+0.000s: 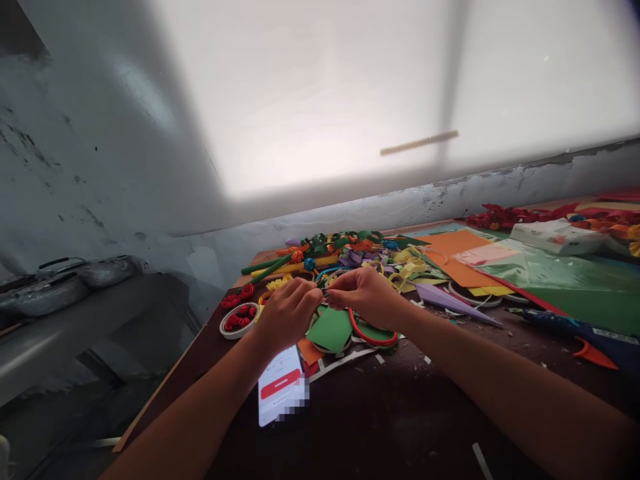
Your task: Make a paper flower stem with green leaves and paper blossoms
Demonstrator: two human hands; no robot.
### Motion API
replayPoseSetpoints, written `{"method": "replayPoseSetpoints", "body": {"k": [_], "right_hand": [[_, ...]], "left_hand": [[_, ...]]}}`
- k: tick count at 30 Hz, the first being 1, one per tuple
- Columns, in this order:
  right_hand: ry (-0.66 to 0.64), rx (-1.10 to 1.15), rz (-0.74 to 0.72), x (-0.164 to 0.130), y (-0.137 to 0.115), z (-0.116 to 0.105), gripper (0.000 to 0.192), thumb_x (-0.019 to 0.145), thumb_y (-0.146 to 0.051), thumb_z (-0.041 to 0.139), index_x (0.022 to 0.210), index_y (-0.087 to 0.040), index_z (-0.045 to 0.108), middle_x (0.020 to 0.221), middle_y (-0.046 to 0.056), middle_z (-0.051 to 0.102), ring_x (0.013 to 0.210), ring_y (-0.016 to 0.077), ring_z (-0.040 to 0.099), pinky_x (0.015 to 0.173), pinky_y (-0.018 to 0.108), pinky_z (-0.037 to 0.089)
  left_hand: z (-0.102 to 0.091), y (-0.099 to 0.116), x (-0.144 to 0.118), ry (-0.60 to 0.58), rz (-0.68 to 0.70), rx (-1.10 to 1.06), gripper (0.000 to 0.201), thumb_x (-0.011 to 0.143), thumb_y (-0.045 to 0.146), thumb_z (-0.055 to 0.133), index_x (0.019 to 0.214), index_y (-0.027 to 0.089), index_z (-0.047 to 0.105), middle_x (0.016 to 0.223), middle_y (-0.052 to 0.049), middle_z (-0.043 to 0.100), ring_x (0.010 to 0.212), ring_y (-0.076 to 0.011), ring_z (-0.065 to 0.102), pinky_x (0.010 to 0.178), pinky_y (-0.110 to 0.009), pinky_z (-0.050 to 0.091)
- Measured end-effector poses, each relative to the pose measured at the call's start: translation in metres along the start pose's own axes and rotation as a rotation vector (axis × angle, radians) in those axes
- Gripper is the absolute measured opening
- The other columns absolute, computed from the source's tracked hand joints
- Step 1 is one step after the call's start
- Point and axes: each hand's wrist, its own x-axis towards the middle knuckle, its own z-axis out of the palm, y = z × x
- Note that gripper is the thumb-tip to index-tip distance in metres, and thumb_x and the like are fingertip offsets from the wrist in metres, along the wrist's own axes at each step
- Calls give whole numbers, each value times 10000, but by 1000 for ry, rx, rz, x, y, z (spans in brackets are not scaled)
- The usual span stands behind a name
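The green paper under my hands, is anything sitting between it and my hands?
Partly. The red-handled scissors lie on the green paper just below the right hand. The left hand hovers right above the paper's left edge with nothing visible between. Both hands pinch something small together; I cannot tell what.

Whatever the left hand [290,313] and right hand [363,293] pinch between them is too small to tell.

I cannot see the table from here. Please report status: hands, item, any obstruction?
Left hand and right hand pinch one small piece together, too small to identify. Green paper and red-handled scissors lie beneath. Phone by left wrist.
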Motion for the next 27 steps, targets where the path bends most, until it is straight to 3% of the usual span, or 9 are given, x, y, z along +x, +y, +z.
{"method": "replayPoseSetpoints", "body": {"k": [4,8,12,14,18,19,21,27], "right_hand": [[-48,182,58,-1,1,2,308,607,-382,913,711,-140,754,653,19,711,654,126,637,689,276,509],[-163,351,141,0,1,3,359,591,-422,936,738,-142,764,689,21,711,666,111,641,697,259,507],[-170,339,103,1,3,4,352,631,-439,908,756,-148,756,701,10,689,681,114,621,693,255,486],[-120,147,-23,-1,1,5,329,715,-459,842,730,-150,731,688,7,665,665,123,591,670,266,468],[134,-423,-508,-11,-6,4,110,846,-281,716,828,-175,692,792,21,676,739,153,599,709,286,475],[177,-513,-629,-13,-8,4,69,847,-221,701,904,-184,690,851,28,690,779,159,614,741,287,488],[176,-622,-791,-16,-9,5,188,858,-150,667,1038,-202,684,956,47,711,843,165,643,795,287,513],[117,-783,-825,-12,-3,6,185,963,-178,574,1035,-196,743,1011,101,756,915,208,716,829,319,548]], "left_hand": [[0,2,0,86,-142,-162,102,951,130,520,914,224,507,734,5,581,646,-170,508,639,-300,432],[2,6,-5,156,-276,-267,75,981,160,455,947,224,473,783,-3,560,693,-165,526,651,-295,432],[4,14,-7,173,-422,-356,104,1031,219,387,956,224,458,799,4,533,664,-136,511,626,-267,430],[3,18,-3,164,-589,-502,153,1048,267,381,933,220,470,762,19,504,620,-118,474,590,-245,414],[0,20,11,143,-1021,-1149,268,1002,443,502,858,220,473,638,50,474,531,-105,434,512,-223,384],[-1,20,14,135,-1075,-1275,290,978,469,539,846,220,472,607,54,480,514,-106,436,500,-222,382],[-1,19,18,118,-1132,-1416,314,934,484,608,830,214,484,573,57,493,495,-104,443,490,-217,379],[3,18,15,37,-1191,-1400,357,863,499,696,808,192,523,628,59,456,517,-73,400,477,-185,338]]}}
